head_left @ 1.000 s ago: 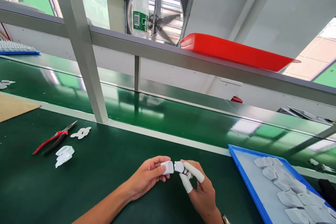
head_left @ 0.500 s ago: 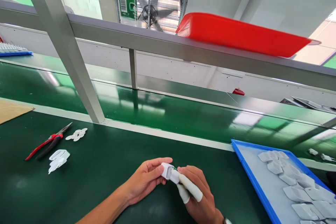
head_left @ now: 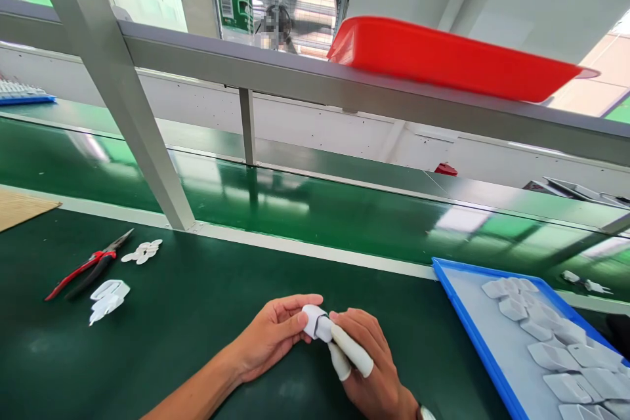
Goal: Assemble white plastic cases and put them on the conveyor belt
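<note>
While the left hand (head_left: 268, 341) pinches a hollow white plastic housing (head_left: 310, 319) above the dark green bench (head_left: 197, 302), the right hand (head_left: 375, 364) holds a smaller white plastic piece (head_left: 323, 329) at its edge, presumably keeping both aligned. Covered by fingers, their exact fit is unclear.

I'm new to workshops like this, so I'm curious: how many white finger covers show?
2, both on the right hand: an upper cover and a lower cover. More may be hidden.
</note>
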The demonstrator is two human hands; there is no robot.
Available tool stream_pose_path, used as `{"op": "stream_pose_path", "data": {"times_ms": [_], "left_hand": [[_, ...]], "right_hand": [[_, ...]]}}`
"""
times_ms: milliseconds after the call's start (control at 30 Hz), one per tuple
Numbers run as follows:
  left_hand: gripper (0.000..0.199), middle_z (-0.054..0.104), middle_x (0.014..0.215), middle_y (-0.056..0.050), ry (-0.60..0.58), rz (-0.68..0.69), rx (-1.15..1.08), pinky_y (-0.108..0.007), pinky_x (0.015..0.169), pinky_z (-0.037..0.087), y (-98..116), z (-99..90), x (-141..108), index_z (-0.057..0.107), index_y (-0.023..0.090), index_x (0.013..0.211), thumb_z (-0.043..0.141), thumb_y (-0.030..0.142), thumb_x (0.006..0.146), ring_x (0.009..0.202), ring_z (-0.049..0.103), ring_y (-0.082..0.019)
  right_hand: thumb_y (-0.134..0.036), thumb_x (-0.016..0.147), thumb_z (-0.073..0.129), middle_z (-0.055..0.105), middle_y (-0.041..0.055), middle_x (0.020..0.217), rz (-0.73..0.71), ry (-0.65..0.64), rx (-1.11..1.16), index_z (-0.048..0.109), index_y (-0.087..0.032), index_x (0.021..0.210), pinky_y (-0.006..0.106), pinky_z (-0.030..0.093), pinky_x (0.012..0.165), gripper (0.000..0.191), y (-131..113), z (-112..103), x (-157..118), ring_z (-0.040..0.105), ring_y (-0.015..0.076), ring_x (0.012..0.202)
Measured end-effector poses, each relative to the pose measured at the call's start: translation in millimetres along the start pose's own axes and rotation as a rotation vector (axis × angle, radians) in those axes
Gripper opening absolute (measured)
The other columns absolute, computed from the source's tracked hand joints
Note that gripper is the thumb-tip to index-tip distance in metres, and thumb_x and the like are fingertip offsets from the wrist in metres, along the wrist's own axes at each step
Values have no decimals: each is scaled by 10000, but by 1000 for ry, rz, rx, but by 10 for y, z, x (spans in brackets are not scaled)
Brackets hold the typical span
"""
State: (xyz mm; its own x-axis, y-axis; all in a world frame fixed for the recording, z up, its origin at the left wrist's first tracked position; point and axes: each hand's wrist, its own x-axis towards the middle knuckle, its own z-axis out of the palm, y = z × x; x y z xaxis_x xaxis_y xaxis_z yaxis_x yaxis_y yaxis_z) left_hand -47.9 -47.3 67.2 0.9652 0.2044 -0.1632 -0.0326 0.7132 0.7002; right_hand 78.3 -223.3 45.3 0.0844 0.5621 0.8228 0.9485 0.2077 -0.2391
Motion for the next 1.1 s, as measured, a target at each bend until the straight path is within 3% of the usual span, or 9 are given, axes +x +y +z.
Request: {"op": "stream_pose_path", "data": {"times_ms": [267, 500, 700, 1100], "left_hand": [[472, 770, 935, -109, 16, 0, 34, -254, 790, 493, -13, 33, -11, 785, 115, 1099, 932, 299, 690, 816, 656, -146], [462, 759, 821, -79, 65, 19, 45, -239, 737, 493, -15, 60, -10, 802, 113, 1033, 957, 301, 640, 722, 633, -126], [419, 763, 889, -108, 143, 27, 66, -256, 762, 493, -56, 81, 18, 801, 106, 1020, 938, 296, 673, 774, 628, -145], [360, 730, 917, -112, 62, 10, 73, -237, 718, 521, -69, 98, -27, 785, 96, 1074, 855, 307, 790, 759, 605, -134]], "right_hand": [[20, 881, 587, 668, 131, 1232, 24, -54, -2, 479, -175, 1476, 496, 553, 974, 636, 18, 15, -50, 625, 271, 1129], [-18, 888, 577, 611, 169, 1244, 62, -87, 13, 545, -126, 1371, 455, 582, 954, 496, -54, 22, 64, 611, 268, 1134], [-8, 886, 512, 603, 167, 1251, 61, -106, 7, 550, -144, 1347, 474, 590, 948, 482, -40, 107, 71, 600, 273, 1142], [-11, 912, 549, 647, 126, 1244, 136, 51, 232, 484, -205, 1428, 403, 589, 914, 555, -122, 113, 196, 627, 222, 1113]]}}
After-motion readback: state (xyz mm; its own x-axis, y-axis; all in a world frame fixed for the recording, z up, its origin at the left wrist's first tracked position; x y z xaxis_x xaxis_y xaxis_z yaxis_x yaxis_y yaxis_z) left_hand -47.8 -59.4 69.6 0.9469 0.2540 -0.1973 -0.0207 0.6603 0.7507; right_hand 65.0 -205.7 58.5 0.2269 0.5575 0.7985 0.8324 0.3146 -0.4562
